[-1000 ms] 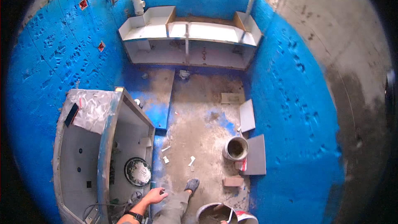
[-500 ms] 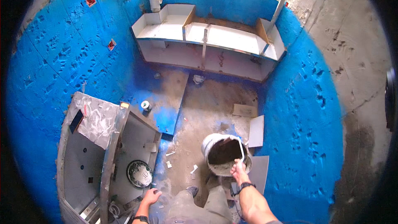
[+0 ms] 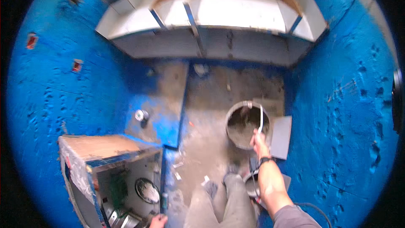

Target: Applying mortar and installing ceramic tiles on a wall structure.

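My right hand (image 3: pixel 260 142) is closed around the white handle (image 3: pixel 261 120) of a bucket (image 3: pixel 228 123). The bucket has grey-brown material inside and is ahead of my right leg; whether its base touches the floor is hidden. At the lower edge, my left hand (image 3: pixel 158 221) is beside the open side of a low cabinet (image 3: pixel 105 147). Its fingers are blurred and partly cut off. Inside that cabinet, a dark round basin (image 3: pixel 138 185) contains white paste (image 3: pixel 148 191).
Another bucket (image 3: pixel 250 185) stands by my right leg, with a cable (image 3: pixel 315 207) nearby. A pale board (image 3: pixel 282 137) lies near the blue right wall. A small can (image 3: pixel 142 115) stands on the left panel. A white counter (image 3: pixel 244 8) spans the back.
My right hand has carried the bucket forward, away from the other bucket, which now shows more fully. My left hand is lower in view. The view has shifted.
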`<action>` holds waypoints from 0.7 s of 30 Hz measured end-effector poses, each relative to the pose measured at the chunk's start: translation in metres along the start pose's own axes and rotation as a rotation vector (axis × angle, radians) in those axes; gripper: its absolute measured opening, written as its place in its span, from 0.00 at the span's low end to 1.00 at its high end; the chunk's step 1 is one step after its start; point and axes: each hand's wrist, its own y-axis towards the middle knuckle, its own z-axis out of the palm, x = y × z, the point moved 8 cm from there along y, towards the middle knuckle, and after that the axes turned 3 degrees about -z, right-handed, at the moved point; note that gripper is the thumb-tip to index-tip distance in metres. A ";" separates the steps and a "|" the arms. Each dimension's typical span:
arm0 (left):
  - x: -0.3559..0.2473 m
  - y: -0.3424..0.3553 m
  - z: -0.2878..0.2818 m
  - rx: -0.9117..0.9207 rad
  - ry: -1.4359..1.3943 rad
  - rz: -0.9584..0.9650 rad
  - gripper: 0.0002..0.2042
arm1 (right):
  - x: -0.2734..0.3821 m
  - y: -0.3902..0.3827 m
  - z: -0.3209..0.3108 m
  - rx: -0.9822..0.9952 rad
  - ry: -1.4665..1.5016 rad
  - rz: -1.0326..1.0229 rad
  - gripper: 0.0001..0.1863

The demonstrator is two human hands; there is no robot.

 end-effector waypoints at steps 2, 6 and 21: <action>-0.062 0.021 0.011 -0.125 0.137 -0.051 0.17 | 0.036 0.013 -0.050 -0.274 -0.379 -0.028 0.15; -0.216 0.064 0.043 -0.122 0.146 0.068 0.30 | 0.130 -0.023 -0.026 -0.514 -1.341 -0.381 0.12; -0.513 0.220 0.096 0.098 0.850 0.148 0.47 | -0.023 0.122 0.095 0.266 -2.131 0.322 0.26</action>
